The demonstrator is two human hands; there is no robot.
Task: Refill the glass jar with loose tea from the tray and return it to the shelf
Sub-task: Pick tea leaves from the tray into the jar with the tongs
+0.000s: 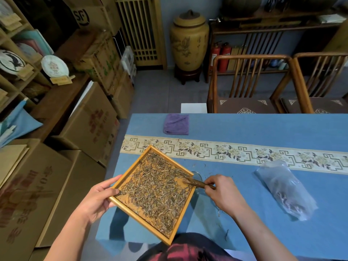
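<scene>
A square bamboo tray (130, 171) covered with loose tea leaves (156, 189) is lifted over the blue table's left edge. My left hand (98, 196) grips its left corner, thumb on the rim. My right hand (221, 193) holds a thin wooden scoop (197, 183) whose tip rests among the leaves at the tray's right corner. Under that corner the rim of the glass jar (197, 175) shows; most of the jar is hidden by the tray.
A clear plastic bag (286, 189) lies on the table at right, a folded purple cloth (176, 124) at the far left. Stray leaves dot the blue tablecloth (244, 127). Cardboard boxes (88, 121) and shelves (17, 59) stand left; two wooden chairs (250, 80) stand beyond the table.
</scene>
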